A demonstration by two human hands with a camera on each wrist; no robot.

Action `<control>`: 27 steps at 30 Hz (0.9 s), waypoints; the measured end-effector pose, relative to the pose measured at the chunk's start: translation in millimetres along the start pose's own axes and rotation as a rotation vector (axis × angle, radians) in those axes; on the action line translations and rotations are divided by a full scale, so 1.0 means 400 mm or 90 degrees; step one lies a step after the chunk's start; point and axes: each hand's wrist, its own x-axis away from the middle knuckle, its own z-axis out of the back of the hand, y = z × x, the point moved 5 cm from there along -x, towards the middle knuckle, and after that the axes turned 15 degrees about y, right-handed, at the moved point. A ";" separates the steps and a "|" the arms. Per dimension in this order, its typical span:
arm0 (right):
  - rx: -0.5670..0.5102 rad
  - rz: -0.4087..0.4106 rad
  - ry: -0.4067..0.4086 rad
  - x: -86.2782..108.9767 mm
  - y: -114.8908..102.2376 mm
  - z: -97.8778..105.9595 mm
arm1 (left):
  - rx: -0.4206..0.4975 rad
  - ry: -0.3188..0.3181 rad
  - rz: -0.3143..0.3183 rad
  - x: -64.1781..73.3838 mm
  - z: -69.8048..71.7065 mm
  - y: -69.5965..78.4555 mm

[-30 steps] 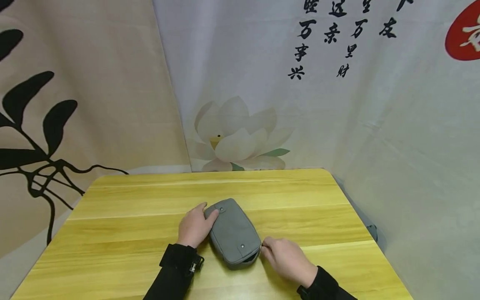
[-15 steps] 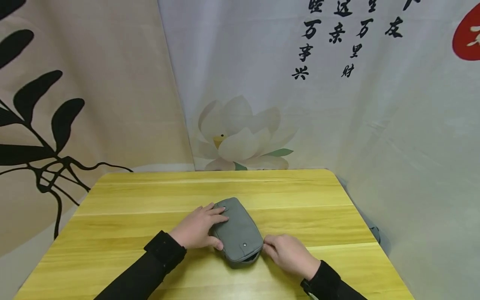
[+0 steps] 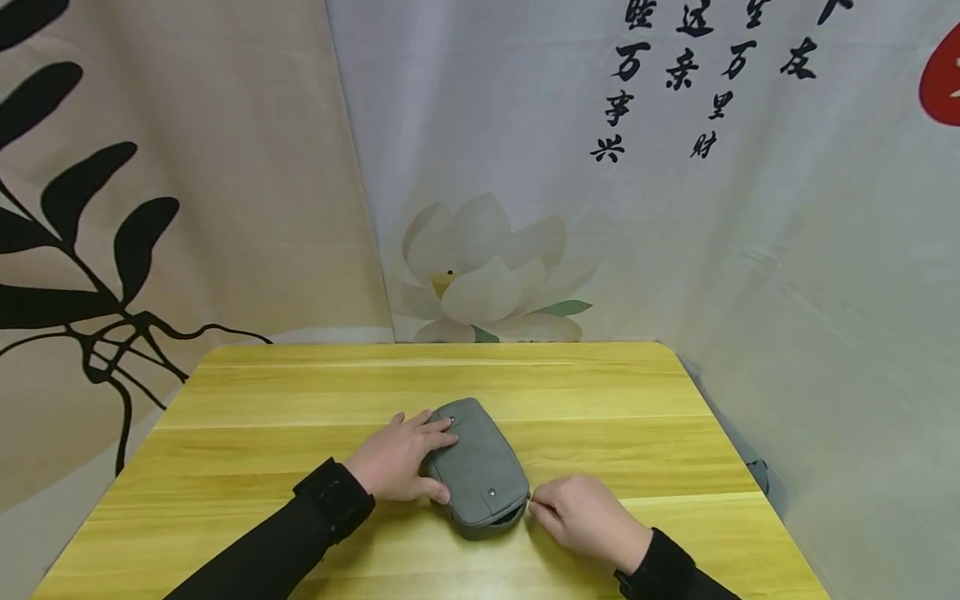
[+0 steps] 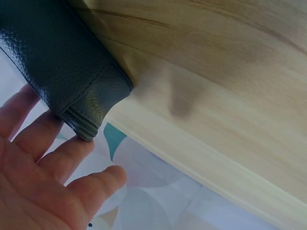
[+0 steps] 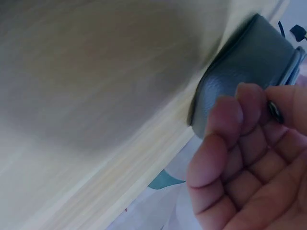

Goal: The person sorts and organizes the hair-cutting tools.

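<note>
A grey zip pouch (image 3: pixel 480 458) with two round snaps on top lies on the wooden table. At its near end the zip is parted, showing a dark gap. My left hand (image 3: pixel 397 462) rests on the pouch's left side, fingers spread over its top and edge. In the left wrist view, fingertips touch the pouch (image 4: pixel 67 57) beside the end of its zip (image 4: pixel 80 123). At the near right corner, my right hand (image 3: pixel 588 517) pinches the zip pull between thumb and curled fingers. The right wrist view shows the dark metal zip pull (image 5: pixel 275 111) in that pinch.
The yellow wood-grain table (image 3: pixel 315 392) has a straight far edge with rounded corners. Behind it hangs a pale cloth backdrop (image 3: pixel 495 125) printed with a lotus, black leaves and writing. Another cloth (image 3: pixel 840 333) hangs along the right.
My left hand has shifted from gripping the pouch's far left corner to lying across its left side with fingers spread. The right hand keeps its pinch at the near right corner.
</note>
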 end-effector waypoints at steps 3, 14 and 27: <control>0.026 0.025 0.023 0.004 -0.016 0.001 | 0.003 0.001 0.003 0.000 -0.004 -0.003; 0.063 0.054 0.073 0.008 -0.061 0.003 | 0.020 0.004 -0.003 0.000 -0.007 -0.007; 0.071 0.055 0.042 -0.005 -0.108 -0.016 | 0.022 0.000 -0.002 0.003 -0.008 -0.002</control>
